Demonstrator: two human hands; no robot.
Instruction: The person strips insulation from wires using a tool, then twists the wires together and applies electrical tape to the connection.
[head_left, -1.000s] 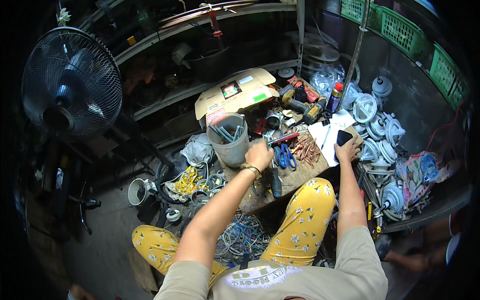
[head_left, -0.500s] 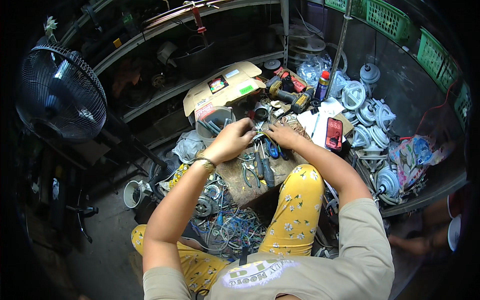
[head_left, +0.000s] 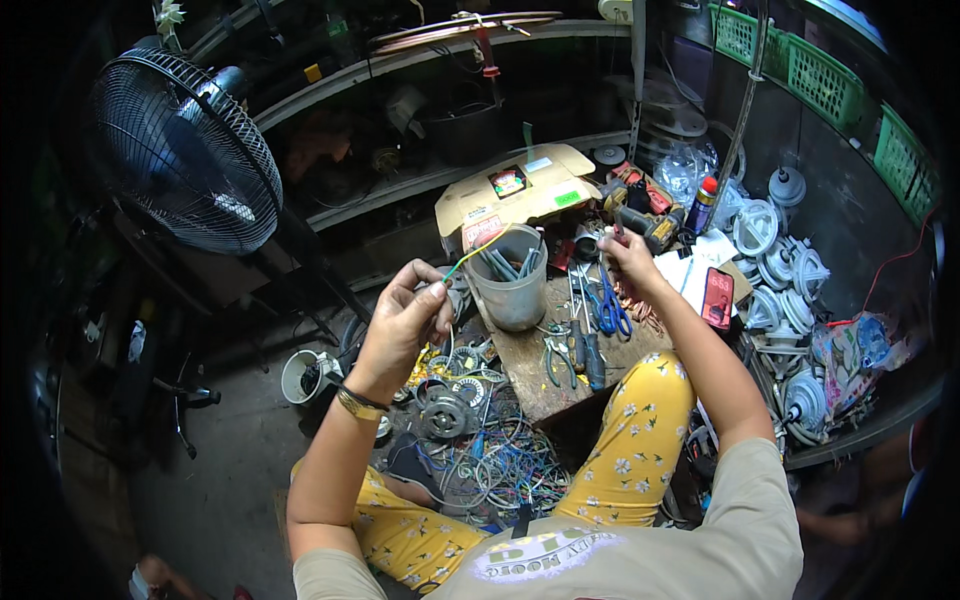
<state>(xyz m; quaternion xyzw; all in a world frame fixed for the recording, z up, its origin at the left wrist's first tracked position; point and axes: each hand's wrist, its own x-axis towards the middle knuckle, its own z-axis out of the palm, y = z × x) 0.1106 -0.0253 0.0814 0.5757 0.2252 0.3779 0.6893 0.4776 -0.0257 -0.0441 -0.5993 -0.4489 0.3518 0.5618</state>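
My left hand (head_left: 420,300) is raised left of the translucent bucket (head_left: 512,303), fingers pinched on a thin yellow-green wire (head_left: 472,251) with a pale length hanging below. My right hand (head_left: 628,255) is closed on a small dark reddish tool (head_left: 618,232), its exact kind unclear, above the worn board (head_left: 546,379) on the low bench. Below it lie pliers (head_left: 558,355), a screwdriver (head_left: 593,362), blue-handled scissors (head_left: 614,310) and copper pieces (head_left: 648,320). A phone (head_left: 716,300) with lit screen rests on white paper to the right.
A fan (head_left: 185,150) stands left, cardboard (head_left: 470,195) and drills (head_left: 655,228) behind. Plastic parts (head_left: 805,270) crowd the right beneath green baskets (head_left: 825,85). Tangled wires (head_left: 490,470) lie between my legs. Another person's bare limbs show at lower left (head_left: 160,575) and lower right (head_left: 840,525).
The phone left my right hand for the paper. Both hands met over the bench, then parted: the left rose leftward with the wire, the right moved rightward with the small tool.
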